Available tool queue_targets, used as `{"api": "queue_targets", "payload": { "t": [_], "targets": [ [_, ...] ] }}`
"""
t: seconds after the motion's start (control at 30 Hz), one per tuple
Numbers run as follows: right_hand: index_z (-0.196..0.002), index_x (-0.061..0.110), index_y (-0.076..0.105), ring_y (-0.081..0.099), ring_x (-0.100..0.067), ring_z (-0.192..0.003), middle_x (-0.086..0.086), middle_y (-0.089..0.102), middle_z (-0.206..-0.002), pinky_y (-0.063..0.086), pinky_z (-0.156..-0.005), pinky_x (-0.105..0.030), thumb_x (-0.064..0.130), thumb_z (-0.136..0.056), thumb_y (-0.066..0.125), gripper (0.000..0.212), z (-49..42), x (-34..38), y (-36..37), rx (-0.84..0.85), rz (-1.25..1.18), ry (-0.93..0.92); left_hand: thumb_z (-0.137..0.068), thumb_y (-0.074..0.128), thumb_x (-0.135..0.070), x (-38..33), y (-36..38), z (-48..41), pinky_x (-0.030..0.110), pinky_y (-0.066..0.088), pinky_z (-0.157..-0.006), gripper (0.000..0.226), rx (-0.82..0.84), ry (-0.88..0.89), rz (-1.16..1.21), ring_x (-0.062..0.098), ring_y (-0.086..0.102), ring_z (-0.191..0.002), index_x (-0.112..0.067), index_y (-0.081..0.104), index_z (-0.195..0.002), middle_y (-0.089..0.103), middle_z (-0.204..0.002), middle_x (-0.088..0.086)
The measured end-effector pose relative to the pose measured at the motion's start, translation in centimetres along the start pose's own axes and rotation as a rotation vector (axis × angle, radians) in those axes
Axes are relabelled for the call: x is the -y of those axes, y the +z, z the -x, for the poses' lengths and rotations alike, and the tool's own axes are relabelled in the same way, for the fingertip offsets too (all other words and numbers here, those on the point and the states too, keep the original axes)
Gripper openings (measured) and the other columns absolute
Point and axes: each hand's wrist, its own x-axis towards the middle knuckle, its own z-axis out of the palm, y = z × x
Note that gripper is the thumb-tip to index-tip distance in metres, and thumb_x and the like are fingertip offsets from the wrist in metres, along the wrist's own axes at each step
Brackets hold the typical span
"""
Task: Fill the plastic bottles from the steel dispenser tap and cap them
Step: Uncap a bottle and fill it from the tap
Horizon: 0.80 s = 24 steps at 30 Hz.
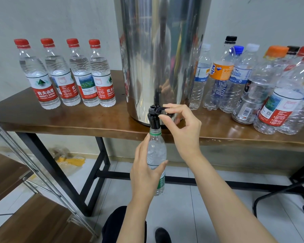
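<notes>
A tall steel dispenser (158, 58) stands on the wooden table (95, 120), its black tap (154, 118) jutting over the front edge. My left hand (146, 171) grips a clear, uncapped plastic bottle (156, 151) with a green neck ring and green label, holding its mouth directly under the tap spout. My right hand (181, 123) pinches the tap's black lever (163, 109) between thumb and forefinger. Water shows inside the bottle's upper part.
Several filled red-capped bottles (67, 74) stand in a row left of the dispenser. To its right crowd several empty capped bottles of mixed brands (253, 81). A metal rack with wooden shelves (33, 172) is at lower left, and black chair legs (288, 190) at lower right.
</notes>
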Motion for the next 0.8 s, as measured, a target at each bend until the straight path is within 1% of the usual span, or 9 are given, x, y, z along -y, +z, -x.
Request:
{"api": "queue_targets", "payload": {
  "t": [0.1,0.17,0.3,0.37,0.47,0.57,0.63,0.7,0.8],
  "targets": [
    [-0.091,0.025,0.065,0.055,-0.015,-0.074,0.015,0.069,-0.107,0.049,-0.067,-0.032,0.032,-0.084,0.072,0.012,-0.2,0.1,-0.2,0.022,0.038,-0.022,-0.076,0.084,-0.024,-0.1,0.0,-0.1,-0.003,0.032,-0.083,0.094,-0.002,0.008,0.001,-0.025,0.035,-0.120,-0.052,0.026,-0.144,0.037,-0.137,-0.035],
    [-0.091,0.024,0.065,0.053,-0.013,-0.075,0.013,0.069,-0.107,0.048,-0.068,-0.031,0.033,-0.084,0.071,0.013,-0.4,0.2,-0.6,0.057,0.080,-0.044,-0.076,0.084,-0.024,-0.1,0.0,-0.2,-0.003,0.033,-0.083,0.094,-0.002,0.009,0.005,-0.025,0.036,-0.120,-0.053,0.026,-0.143,0.037,-0.136,-0.037],
    [-0.097,0.016,0.071,0.049,-0.005,-0.084,0.009,0.068,-0.113,0.046,-0.077,-0.027,0.032,-0.089,0.067,0.018,-0.4,-0.2,-1.8,0.163,0.207,-0.155,-0.075,0.085,-0.023,0.1,-0.1,-0.3,-0.003,0.035,-0.083,0.094,-0.006,0.016,0.014,-0.020,0.040,-0.122,-0.054,0.027,-0.143,0.040,-0.138,-0.033],
    [-0.099,0.013,0.073,0.049,-0.006,-0.088,0.006,0.069,-0.113,0.046,-0.082,-0.030,0.029,-0.092,0.064,0.019,-0.5,-0.4,-2.2,0.187,0.273,-0.233,-0.076,0.085,-0.022,0.2,-0.1,-0.3,-0.003,0.035,-0.085,0.094,-0.006,0.020,0.021,-0.017,0.041,-0.123,-0.052,0.028,-0.144,0.042,-0.140,-0.028],
    [-0.095,0.011,0.075,0.051,-0.015,-0.087,0.005,0.072,-0.105,0.046,-0.078,-0.038,0.029,-0.094,0.060,0.023,-1.4,-0.1,-2.3,0.186,0.362,-0.340,-0.076,0.085,-0.021,0.2,0.0,-0.4,-0.003,0.034,-0.085,0.094,-0.002,0.021,0.028,-0.017,0.041,-0.124,-0.053,0.028,-0.144,0.043,-0.142,-0.026],
    [-0.089,0.013,0.075,0.049,-0.017,-0.084,0.009,0.072,-0.089,0.043,-0.077,-0.039,0.035,-0.093,0.058,0.028,-3.2,1.3,-1.9,0.196,0.406,-0.424,-0.076,0.084,-0.022,0.3,-0.1,-0.5,-0.002,0.034,-0.085,0.095,-0.003,0.033,0.021,-0.016,0.041,-0.124,-0.058,0.026,-0.142,0.042,-0.141,-0.028],
    [-0.086,0.017,0.076,0.045,-0.015,-0.083,0.012,0.069,-0.081,0.040,-0.079,-0.037,0.038,-0.092,0.058,0.028,-4.7,2.4,-0.5,0.224,0.426,-0.424,-0.076,0.085,-0.021,0.3,-0.1,-0.5,-0.002,0.036,-0.085,0.096,-0.004,0.028,0.027,-0.014,0.042,-0.125,-0.061,0.026,-0.141,0.042,-0.140,-0.029],
    [-0.085,0.019,0.077,0.042,-0.014,-0.081,0.015,0.066,-0.075,0.041,-0.077,-0.039,0.035,-0.090,0.060,0.024,-5.8,3.0,1.2,0.245,0.439,-0.391,-0.076,0.084,-0.020,0.3,-0.1,-0.5,-0.002,0.036,-0.084,0.097,0.000,0.017,0.035,-0.016,0.042,-0.123,-0.063,0.025,-0.139,0.042,-0.140,-0.030],
    [-0.086,0.020,0.077,0.041,-0.015,-0.079,0.019,0.059,-0.072,0.044,-0.073,-0.042,0.034,-0.090,0.061,0.021,-6.3,2.6,2.1,0.252,0.386,-0.315,-0.076,0.084,-0.018,0.3,-0.1,-0.5,-0.004,0.036,-0.083,0.096,0.005,0.020,0.038,-0.018,0.043,-0.120,-0.059,0.027,-0.141,0.044,-0.140,-0.026]
  ]
}}
